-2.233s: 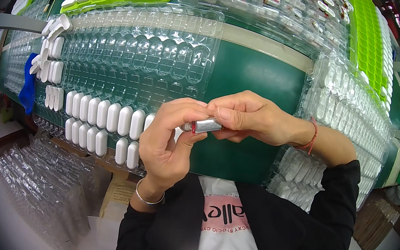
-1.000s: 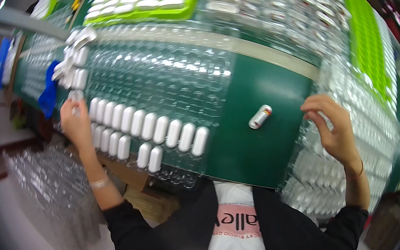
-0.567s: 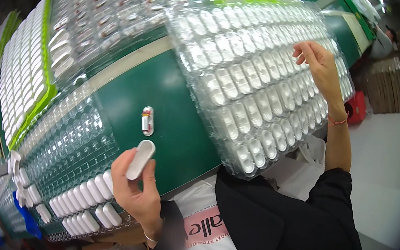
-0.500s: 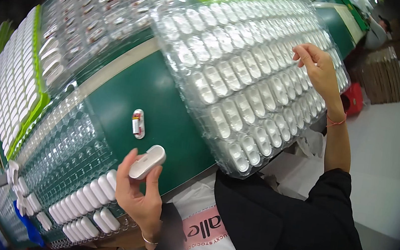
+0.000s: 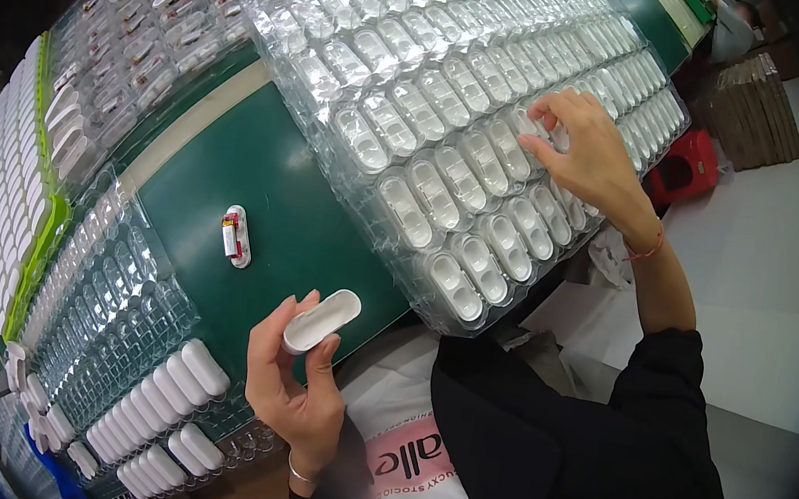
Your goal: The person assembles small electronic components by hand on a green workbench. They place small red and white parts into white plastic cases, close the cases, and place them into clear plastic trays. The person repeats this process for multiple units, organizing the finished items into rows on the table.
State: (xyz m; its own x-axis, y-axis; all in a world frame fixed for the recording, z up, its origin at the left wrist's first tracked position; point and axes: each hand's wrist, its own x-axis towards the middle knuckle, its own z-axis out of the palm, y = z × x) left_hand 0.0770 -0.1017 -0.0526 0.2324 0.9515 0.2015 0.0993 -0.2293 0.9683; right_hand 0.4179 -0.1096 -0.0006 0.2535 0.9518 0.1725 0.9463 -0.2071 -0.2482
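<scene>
My left hand (image 5: 298, 388) grips a hollow white oblong shell (image 5: 322, 321) between thumb and fingers, its open side turned up. Over the clear plastic tray (image 5: 326, 194) on the right, my right hand (image 5: 588, 158) hovers with thumb and forefinger apart and curved, close to the white shells in the tray's pockets. Whether the fingertips touch one of them I cannot tell. On the green table surface (image 5: 278, 173) lies a white oblong piece (image 5: 243, 251) carrying a small silver battery-like part (image 5: 231, 235) with red edges, left of and beyond my left hand.
Another clear tray (image 5: 130, 265) at the left holds rows of white oblong covers (image 5: 161, 390). Green trays (image 5: 31, 272) of white pieces stand at the far left. Trays with wired parts (image 5: 135, 33) lie at the back. A red bin (image 5: 684, 171) and stacked cardboard (image 5: 755, 115) sit right.
My right hand has come left and nearer over the tray. The shell in my left hand has turned so its hollow shows more. The whole view has shifted slightly.
</scene>
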